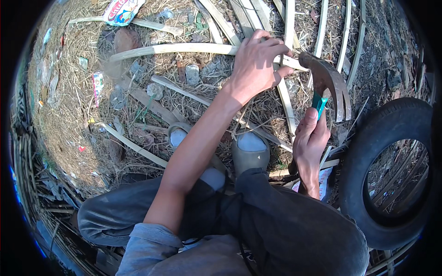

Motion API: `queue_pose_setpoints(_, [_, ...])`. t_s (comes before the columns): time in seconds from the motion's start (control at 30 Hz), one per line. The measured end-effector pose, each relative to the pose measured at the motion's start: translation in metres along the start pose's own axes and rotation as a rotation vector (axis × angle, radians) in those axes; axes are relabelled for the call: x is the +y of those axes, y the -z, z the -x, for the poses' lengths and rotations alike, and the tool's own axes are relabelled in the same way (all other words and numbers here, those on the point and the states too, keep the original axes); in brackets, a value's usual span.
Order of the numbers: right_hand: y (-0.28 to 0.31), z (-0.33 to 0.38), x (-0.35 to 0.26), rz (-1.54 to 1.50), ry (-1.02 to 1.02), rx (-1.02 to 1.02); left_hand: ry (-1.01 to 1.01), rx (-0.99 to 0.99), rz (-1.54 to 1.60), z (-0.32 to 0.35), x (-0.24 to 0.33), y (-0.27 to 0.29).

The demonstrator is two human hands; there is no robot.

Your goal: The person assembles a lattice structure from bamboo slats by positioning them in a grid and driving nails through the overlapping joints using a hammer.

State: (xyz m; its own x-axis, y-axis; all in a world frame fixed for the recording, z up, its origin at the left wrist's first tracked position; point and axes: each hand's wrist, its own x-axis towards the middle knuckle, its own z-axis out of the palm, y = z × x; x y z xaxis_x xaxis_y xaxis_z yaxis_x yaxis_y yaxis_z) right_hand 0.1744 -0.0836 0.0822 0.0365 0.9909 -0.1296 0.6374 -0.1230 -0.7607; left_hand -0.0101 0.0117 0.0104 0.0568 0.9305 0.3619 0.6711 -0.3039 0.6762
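Pale split bamboo is what everything here hangs on, and there's just the one head view, looking straight down past the knees. The long bamboo strip (175,48) lies nearly flat across the upper part of the picture, its long axis running side to side, one end tapering off far to the left and the other end going under the left hand (258,62). That hand is reached well forward and curled down over the strip, fingers wrapped around it and thumb tucked toward the blade side, so it's a closed grip, not a spread palm. Just right of that hand sits the curved knife (328,78), a rusty brown hooked blade arching up and over, with its teal handle collar pointing down into the right hand (311,147). The right hand is fisted around the handle, thumb up along it, and sits nearer the body than the strip and a bit right of it. So the strip crosses in front of both hands, the left is on it already, and the blade's upper end is right beside the strip's held end; I can't tell if metal is touching bamboo there. Below the strip, both grey shoes (251,149) are planted on the straw. An old tyre (363,156) is further right, just beside the right hand.
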Motion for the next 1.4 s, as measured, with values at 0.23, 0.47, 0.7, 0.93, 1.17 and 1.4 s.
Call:
queue_pose_setpoints(0.23, [-0.013, -0.004, 0.005, 0.165, 0.062, -0.101, 0.061, -0.037, -0.010, 0.010, -0.002, 0.005])
queue_pose_setpoints(0.47, [-0.007, -0.005, 0.007, 0.144, -0.071, -0.130, 0.048, -0.071, -0.014, 0.004, -0.003, 0.004])
queue_pose_setpoints(0.7, [-0.010, 0.002, 0.009, 0.143, 0.068, -0.040, 0.051, -0.073, -0.049, 0.005, -0.009, 0.004])
queue_pose_setpoints(0.93, [-0.013, -0.001, 0.021, 0.283, 0.043, -0.114, 0.008, -0.125, -0.071, -0.001, -0.010, -0.002])
queue_pose_setpoints(1.17, [-0.010, -0.003, 0.007, 0.186, 0.022, -0.031, 0.038, -0.140, -0.080, 0.002, -0.010, 0.002])
queue_pose_setpoints(1.4, [-0.013, 0.003, -0.001, 0.224, 0.054, -0.145, 0.060, -0.169, -0.035, 0.000, -0.010, 0.005])
